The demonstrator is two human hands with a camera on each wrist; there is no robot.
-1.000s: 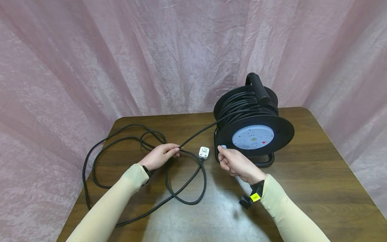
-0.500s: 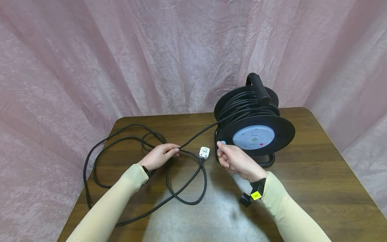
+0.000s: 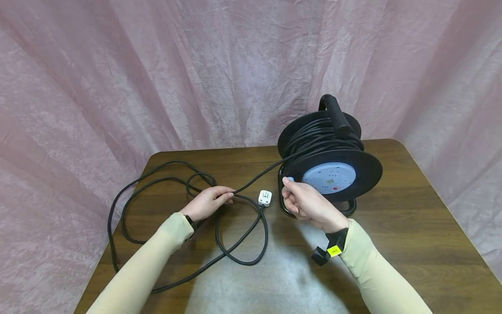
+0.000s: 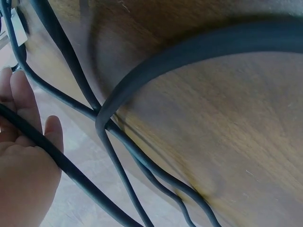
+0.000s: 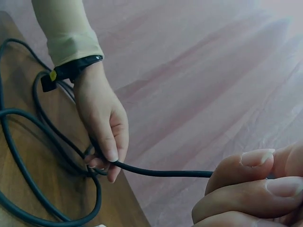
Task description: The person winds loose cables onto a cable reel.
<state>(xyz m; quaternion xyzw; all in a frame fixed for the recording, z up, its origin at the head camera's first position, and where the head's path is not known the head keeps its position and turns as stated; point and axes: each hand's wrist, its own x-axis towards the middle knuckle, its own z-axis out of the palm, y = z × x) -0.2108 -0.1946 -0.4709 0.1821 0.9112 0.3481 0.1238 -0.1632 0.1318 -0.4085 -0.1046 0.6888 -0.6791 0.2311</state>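
1. Left hand (image 3: 208,203) pinches the cable (image 3: 259,177), left of the reel (image 3: 333,156).
2. Right hand (image 3: 312,206) grips the reel's pale knob (image 3: 290,179).
3. The reel stands on the surface (image 3: 412,205); the plug (image 3: 264,198) lies between the hands.

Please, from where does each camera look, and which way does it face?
Head: worn on the head, facing forward and down at the cable reel; left hand, right hand and both sleeves show.
Left wrist: worn there, looking at black cable and wooden table; part of the left hand shows.
Right wrist: worn there, looking across at the left hand and pink curtain; left sleeve and right fingers show.
Shared: head and right wrist both show the left hand pinching the cable.
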